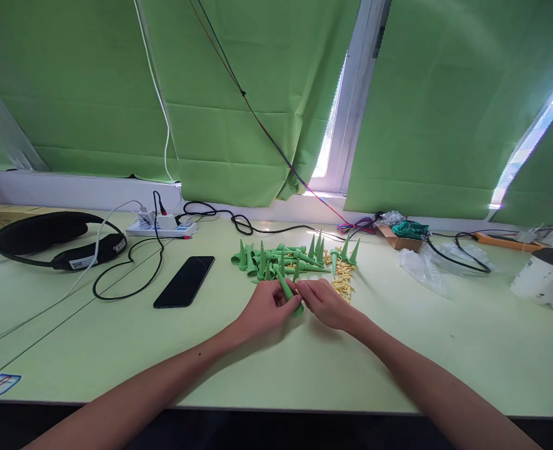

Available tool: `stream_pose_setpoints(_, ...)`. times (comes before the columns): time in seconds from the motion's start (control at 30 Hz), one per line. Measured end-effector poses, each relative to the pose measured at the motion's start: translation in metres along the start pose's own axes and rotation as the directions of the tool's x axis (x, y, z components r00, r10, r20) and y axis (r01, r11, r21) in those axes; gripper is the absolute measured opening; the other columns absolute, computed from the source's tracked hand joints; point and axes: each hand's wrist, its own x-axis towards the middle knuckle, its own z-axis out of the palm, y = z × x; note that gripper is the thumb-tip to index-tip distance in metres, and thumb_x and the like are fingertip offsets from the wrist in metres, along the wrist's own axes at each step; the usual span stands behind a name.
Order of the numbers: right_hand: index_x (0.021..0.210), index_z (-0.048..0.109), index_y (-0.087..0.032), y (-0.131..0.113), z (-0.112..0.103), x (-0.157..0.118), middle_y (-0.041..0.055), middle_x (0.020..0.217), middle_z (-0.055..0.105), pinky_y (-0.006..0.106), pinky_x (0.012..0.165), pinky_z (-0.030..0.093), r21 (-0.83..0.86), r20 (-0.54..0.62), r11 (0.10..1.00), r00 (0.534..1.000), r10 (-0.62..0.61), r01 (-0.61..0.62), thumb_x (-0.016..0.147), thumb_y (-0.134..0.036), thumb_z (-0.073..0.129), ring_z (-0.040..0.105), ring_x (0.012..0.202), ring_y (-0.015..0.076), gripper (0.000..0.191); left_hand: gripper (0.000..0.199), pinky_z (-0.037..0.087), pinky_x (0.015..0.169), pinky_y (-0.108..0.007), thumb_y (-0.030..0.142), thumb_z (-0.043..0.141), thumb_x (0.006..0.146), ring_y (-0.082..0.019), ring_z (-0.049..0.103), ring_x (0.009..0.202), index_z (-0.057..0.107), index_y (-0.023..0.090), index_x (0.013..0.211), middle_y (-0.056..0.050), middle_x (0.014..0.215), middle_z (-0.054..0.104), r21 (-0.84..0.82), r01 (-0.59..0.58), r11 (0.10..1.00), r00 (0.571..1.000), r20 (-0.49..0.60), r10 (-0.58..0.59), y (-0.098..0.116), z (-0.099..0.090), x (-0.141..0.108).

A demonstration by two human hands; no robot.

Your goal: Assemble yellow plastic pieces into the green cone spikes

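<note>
My left hand (270, 305) grips a green plastic spike (286, 289), a hollow cone held tilted with its wide end toward me. Close against it, the fingers of my right hand (323, 302) are pinched on what looks like a small beige peg, mostly hidden by the fingertips. Just beyond both hands lies a pile of similar green spikes (276, 256), some upright and some on their sides. To the right of that pile is a heap of small beige pegs (343, 281), with a few green spikes (346, 252) standing at its far end.
A black phone (185, 282) lies left of the hands. Farther left are a black padded headband-like device (65, 240), a power strip (161, 226) and looping cables. At right sit a small cardboard box (402, 239), plastic wrap (423, 270) and a white roll (545, 278).
</note>
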Motion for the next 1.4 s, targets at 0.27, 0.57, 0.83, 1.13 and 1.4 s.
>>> stream_pose_setpoints(0.27, 0.068, 0.029, -0.019, 0.0011, -0.0001, 0.001, -0.0053, 0.057, 0.031, 0.029, 0.058, 0.02, -0.054, 0.012, 0.998, 1.0, -0.022, 0.023, 0.105, -0.037, 0.025, 0.025, 0.056, 0.0106, 0.041, 0.027, 0.029, 0.048, -0.022, 0.036, 0.057, 0.084, -0.009, 0.038, 0.05, 0.068, 0.012, 0.078, 0.004, 0.052, 0.045, 0.12, -0.043, 0.992, 0.999, -0.013, 0.045, 0.0007, 0.0023, -0.0024)
stream_pose_setpoints(0.57, 0.069, 0.033, -0.019, 0.001, 0.002, 0.0009, -0.0047, 0.06, 0.035, 0.029, 0.061, 0.022, -0.141, 0.002, 0.99, 1.0, 0.007, -0.006, 0.106, -0.038, 0.023, 0.028, 0.057, 0.0109, 0.042, 0.034, 0.028, 0.048, -0.023, 0.039, 0.057, 0.083, -0.009, 0.038, 0.049, 0.055, 0.014, 0.06, 0.005, 0.05, 0.043, 0.179, -0.021, 0.984, 0.998, -0.058, 0.032, -0.0026, 0.0036, -0.0007)
stream_pose_setpoints(0.83, 0.068, 0.032, -0.019, -0.0005, 0.0014, 0.0001, -0.0042, 0.059, 0.037, 0.028, 0.058, 0.021, -0.123, 0.011, 0.992, 0.999, 0.035, -0.033, 0.105, -0.04, 0.024, 0.029, 0.057, 0.0113, 0.043, 0.032, 0.028, 0.049, -0.023, 0.038, 0.057, 0.084, -0.009, 0.037, 0.049, 0.057, 0.014, 0.063, 0.005, 0.05, 0.042, 0.18, -0.04, 0.983, 0.998, -0.041, 0.048, -0.0016, 0.0036, -0.0007)
stream_pose_setpoints(1.13, 0.068, 0.033, -0.019, 0.0008, 0.0023, -0.0005, -0.0038, 0.059, 0.038, 0.029, 0.058, 0.021, -0.128, 0.025, 0.991, 0.999, 0.041, -0.037, 0.105, -0.042, 0.024, 0.03, 0.057, 0.0116, 0.044, 0.029, 0.029, 0.049, -0.023, 0.036, 0.055, 0.086, -0.009, 0.038, 0.05, 0.061, 0.014, 0.067, 0.005, 0.051, 0.043, 0.174, -0.065, 0.983, 0.997, -0.018, 0.07, 0.0001, 0.003, -0.0012)
stream_pose_setpoints(1.4, 0.068, 0.033, -0.02, 0.0006, 0.0023, -0.0006, -0.0034, 0.061, 0.038, 0.028, 0.058, 0.022, -0.151, 0.029, 0.988, 0.998, 0.047, -0.042, 0.105, -0.042, 0.022, 0.03, 0.058, 0.0117, 0.045, 0.032, 0.028, 0.048, -0.023, 0.036, 0.056, 0.084, -0.008, 0.037, 0.048, 0.053, 0.016, 0.06, 0.005, 0.049, 0.044, 0.177, -0.074, 0.981, 0.996, -0.026, 0.08, -0.0026, 0.003, -0.0014)
